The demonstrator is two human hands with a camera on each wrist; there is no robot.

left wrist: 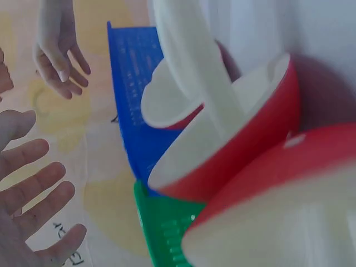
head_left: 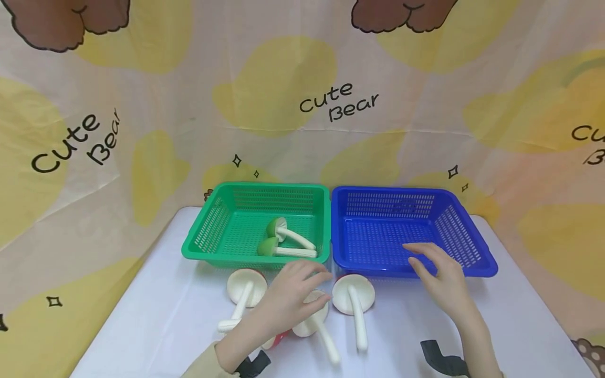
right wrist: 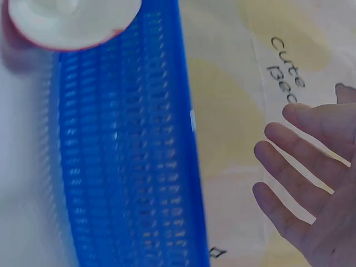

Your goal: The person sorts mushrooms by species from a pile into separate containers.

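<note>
Three red-capped mushrooms point(head_left: 352, 296) lie on the table point(head_left: 156, 325) just in front of the green basket point(head_left: 212, 231), and the left hand point(head_left: 295, 296) hovers over the middle one, fingers spread and relaxed, gripping nothing. Two green mushrooms point(head_left: 283, 239) rest inside that green basket, while beside it the right hand point(head_left: 439, 275) floats flat and loose over the blue basket point(head_left: 472, 268).

Left hand point(head_left: 295, 294) hovers over red toy mushrooms point(head_left: 352, 294); right hand point(head_left: 439, 278) hangs open above the blue basket point(head_left: 472, 270).
</note>
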